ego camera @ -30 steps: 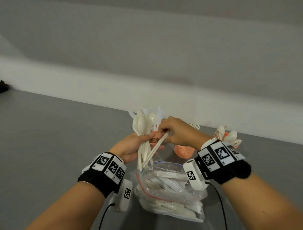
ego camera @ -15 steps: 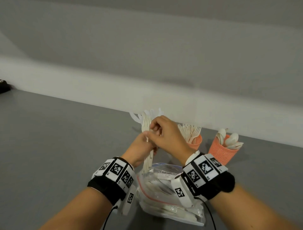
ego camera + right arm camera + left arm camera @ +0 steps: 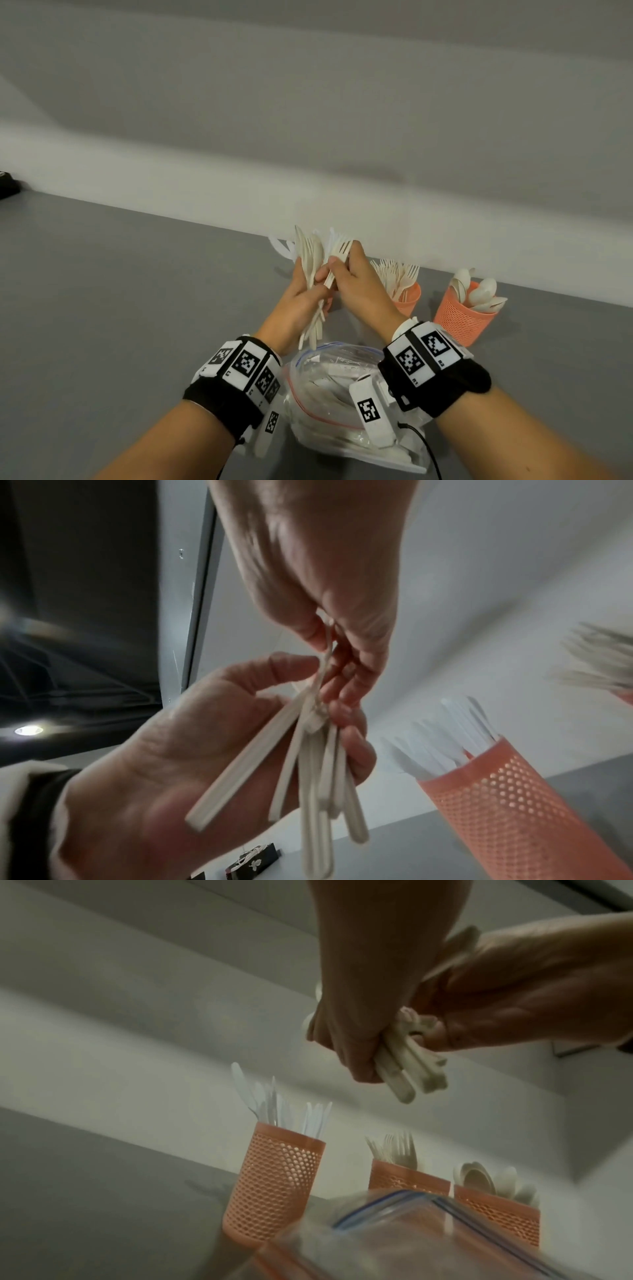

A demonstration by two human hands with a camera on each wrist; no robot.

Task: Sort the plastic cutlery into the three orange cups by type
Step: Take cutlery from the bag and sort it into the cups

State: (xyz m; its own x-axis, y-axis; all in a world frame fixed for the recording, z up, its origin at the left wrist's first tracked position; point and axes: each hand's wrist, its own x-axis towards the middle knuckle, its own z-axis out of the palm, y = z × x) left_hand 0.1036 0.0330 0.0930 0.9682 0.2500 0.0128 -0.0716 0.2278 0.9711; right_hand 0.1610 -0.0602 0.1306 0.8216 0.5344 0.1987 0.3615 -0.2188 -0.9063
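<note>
My left hand (image 3: pixel 307 292) grips a bundle of cream plastic cutlery (image 3: pixel 311 263) upright above the table; its handles (image 3: pixel 407 1074) hang below the fist (image 3: pixel 342 1037). My right hand (image 3: pixel 339 270) pinches one fork (image 3: pixel 342 248) beside the bundle, tines up. In the right wrist view the right hand (image 3: pixel 325 647) pinches this thin piece above the bundle's handles (image 3: pixel 315 777). Three orange mesh cups stand behind: the knife cup (image 3: pixel 274 1185), mostly hidden by my hands in the head view, the fork cup (image 3: pixel 409 299) and the spoon cup (image 3: pixel 460 320).
A clear zip bag (image 3: pixel 329 387) with more cutlery lies on the grey table (image 3: pixel 120 308) just in front of my wrists. A white wall ledge (image 3: pixel 171 185) runs behind the cups. A dark object (image 3: pixel 7 185) sits at the far left edge.
The right hand has let go of the handle it was pulling and now pinches a single fork, raised beside the bundle. Both hands have shifted left, which uncovers the fork and spoon cups.
</note>
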